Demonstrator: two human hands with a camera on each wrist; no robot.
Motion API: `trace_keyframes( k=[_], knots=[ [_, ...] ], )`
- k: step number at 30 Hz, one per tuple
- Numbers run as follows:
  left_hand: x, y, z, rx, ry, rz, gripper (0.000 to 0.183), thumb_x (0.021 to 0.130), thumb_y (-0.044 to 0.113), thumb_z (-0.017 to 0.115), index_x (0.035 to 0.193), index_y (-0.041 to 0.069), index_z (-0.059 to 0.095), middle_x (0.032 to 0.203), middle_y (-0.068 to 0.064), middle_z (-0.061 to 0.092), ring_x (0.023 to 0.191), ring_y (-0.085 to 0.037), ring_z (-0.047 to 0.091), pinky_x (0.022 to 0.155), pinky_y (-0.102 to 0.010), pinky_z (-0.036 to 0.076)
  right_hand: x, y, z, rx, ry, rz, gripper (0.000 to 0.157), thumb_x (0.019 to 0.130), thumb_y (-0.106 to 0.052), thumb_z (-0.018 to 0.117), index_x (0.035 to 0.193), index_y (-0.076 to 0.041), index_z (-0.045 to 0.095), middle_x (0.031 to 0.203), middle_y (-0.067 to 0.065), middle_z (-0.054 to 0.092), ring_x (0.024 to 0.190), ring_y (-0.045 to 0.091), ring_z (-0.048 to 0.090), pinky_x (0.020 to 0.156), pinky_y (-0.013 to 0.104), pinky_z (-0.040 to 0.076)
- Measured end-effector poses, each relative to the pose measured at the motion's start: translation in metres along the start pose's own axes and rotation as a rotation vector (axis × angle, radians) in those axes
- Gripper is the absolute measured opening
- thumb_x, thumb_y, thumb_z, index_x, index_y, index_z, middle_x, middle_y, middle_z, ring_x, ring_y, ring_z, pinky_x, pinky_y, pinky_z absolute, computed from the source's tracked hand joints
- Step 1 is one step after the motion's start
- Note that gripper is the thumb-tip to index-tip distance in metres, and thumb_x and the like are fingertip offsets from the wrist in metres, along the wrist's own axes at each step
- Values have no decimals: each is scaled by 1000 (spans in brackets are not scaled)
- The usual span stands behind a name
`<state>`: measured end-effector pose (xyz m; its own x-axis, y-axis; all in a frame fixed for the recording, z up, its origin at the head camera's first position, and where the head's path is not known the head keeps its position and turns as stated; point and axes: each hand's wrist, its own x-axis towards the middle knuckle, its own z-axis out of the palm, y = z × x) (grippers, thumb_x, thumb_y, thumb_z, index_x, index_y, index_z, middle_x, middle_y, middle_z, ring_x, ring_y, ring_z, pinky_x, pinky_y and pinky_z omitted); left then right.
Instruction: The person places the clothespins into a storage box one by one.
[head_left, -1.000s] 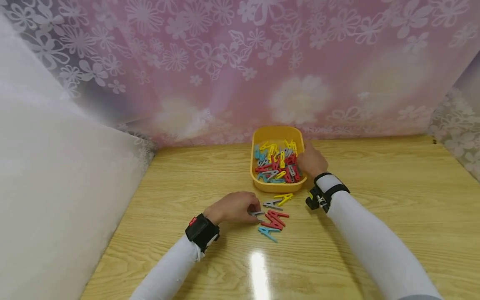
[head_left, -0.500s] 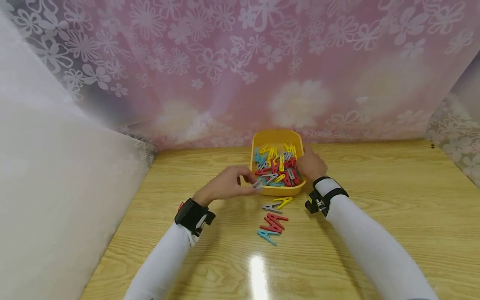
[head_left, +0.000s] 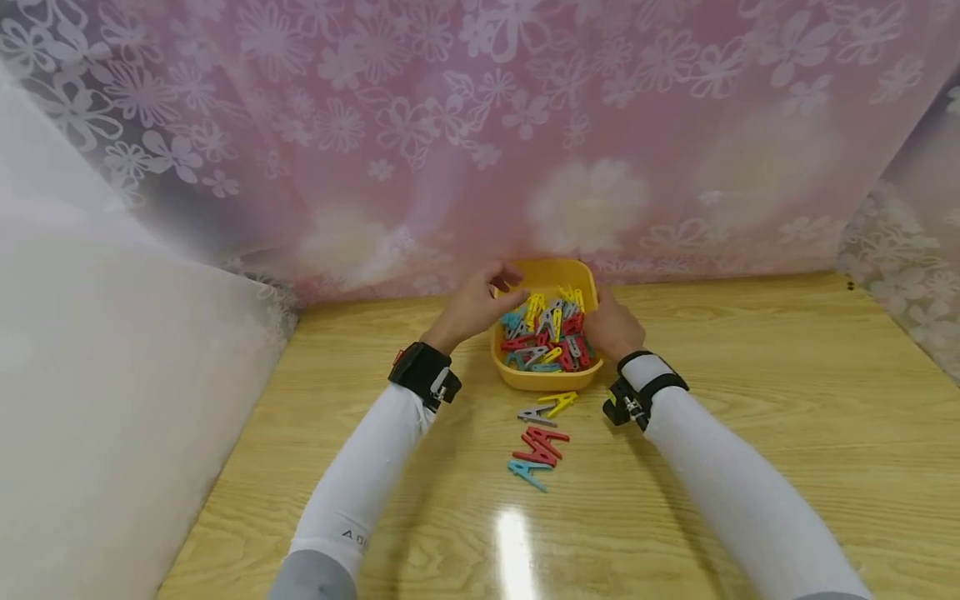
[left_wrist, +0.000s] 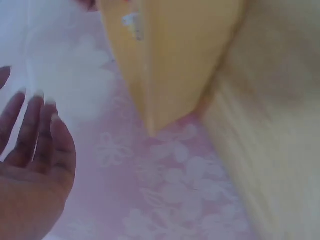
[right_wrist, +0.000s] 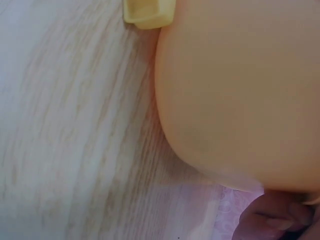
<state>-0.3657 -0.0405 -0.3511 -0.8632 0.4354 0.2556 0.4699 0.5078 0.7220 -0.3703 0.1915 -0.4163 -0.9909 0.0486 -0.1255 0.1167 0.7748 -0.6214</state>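
A yellow plastic basket (head_left: 550,381) stands at the back of the table, filled with red, yellow, grey and blue clothespins (head_left: 531,354). My left hand (head_left: 476,307) is raised at the basket's left rim, fingers loosely bent and nothing between them. In the left wrist view its fingers (left_wrist: 42,135) are apart from the basket wall (left_wrist: 190,55). My right hand (head_left: 613,327) grips the basket's right rim; in the right wrist view its curled fingers (right_wrist: 272,215) show at the wall's edge. In front of the basket lie a yellow clothespin (head_left: 559,403), a grey one (head_left: 537,415), red ones (head_left: 547,437) and a blue one (head_left: 528,471).
The wooden table (head_left: 360,433) runs back to a pink floral curtain (head_left: 420,167). A white sheet (head_left: 112,350) hangs along the left side. A bright light reflection lies on the tabletop in front of the clothespins.
My left hand picked up a grey clothespin from the table, carried it to the basket and now no longer holds it, having moved up along the left rim. My right hand keeps its hold.
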Motion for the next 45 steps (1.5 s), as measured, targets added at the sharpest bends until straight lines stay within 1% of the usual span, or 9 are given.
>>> trace_keyframes(
  k=[3,8,14,19,25,30,35,41,45],
  knots=[
    [-13,-7,3,30,-18,38,23,92,27,65,106,9,64,102,1,61,89,-14,55,76,-30,46,-1,-1,-3,-6,11,-9,49,96,-15,38,143,-2,29,109,22,60,90,36,61,72,47,49],
    [-49,-18,8,78,-87,95,8,91,23,66,95,16,66,88,7,61,78,-8,54,69,-28,46,-1,0,-6,-13,10,-13,48,97,-18,37,142,-2,30,112,23,60,93,37,61,72,47,48],
    [-96,-7,24,262,-328,140,17,88,32,68,98,18,66,92,9,60,81,-7,54,72,-23,44,1,10,-8,1,7,-2,52,102,-43,27,123,2,44,101,20,57,87,35,58,69,44,43],
    [-121,9,44,423,-489,218,21,87,39,68,96,19,67,94,8,56,83,-6,51,68,-19,41,-1,15,-8,109,37,37,64,99,-57,18,113,-1,46,95,16,51,83,31,51,65,38,36],
    [-130,13,61,608,-536,262,27,82,48,71,91,24,63,92,12,52,85,-4,49,70,-21,41,-5,14,-1,163,36,18,56,100,-49,25,118,-1,45,101,16,52,86,30,51,67,37,38],
    [-133,13,67,654,-526,268,28,80,50,71,86,26,60,102,12,57,95,-6,50,75,-23,41,-8,14,5,132,24,7,49,101,-45,26,115,-2,46,97,16,52,82,29,52,64,36,38],
    [-130,18,69,711,-516,289,30,79,52,72,88,26,60,101,10,55,95,-9,50,78,-26,42,-7,15,6,112,42,-9,48,101,-44,26,113,-2,47,94,15,53,78,29,52,61,36,38],
    [-128,25,77,731,-554,292,31,80,46,70,104,25,68,119,6,56,111,-11,48,92,-29,40,-7,16,8,106,41,-20,49,102,-44,25,114,-1,46,94,16,53,78,29,53,61,36,39],
    [-128,26,81,754,-539,330,35,81,47,69,107,24,69,120,6,56,114,-11,48,94,-27,39,-8,15,8,105,37,-21,49,102,-43,24,114,-1,46,93,16,52,78,29,52,61,36,38]
  ],
)
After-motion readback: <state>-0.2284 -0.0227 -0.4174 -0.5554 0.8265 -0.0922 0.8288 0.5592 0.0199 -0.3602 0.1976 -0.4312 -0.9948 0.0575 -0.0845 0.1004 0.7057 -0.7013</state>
